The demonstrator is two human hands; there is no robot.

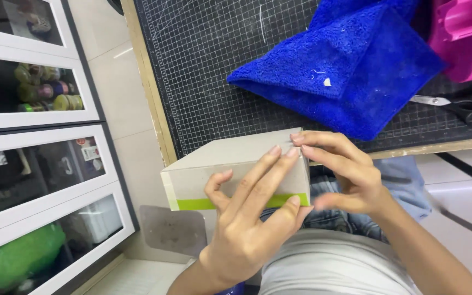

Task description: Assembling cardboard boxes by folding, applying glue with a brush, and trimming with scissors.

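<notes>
I see both hands on a grey cardboard box (230, 164) with a green strip along its lower edge, held just off the near edge of the worktop (203, 82). My left hand (247, 218) lies spread against the box's front face, fingers (269, 164) open and pressing flat. My right hand (345, 175) pinches the box's right corner, fingers closed on it. A blue towel (350, 71) lies on the worktop beyond, with scissors (465, 106) beside it.
</notes>
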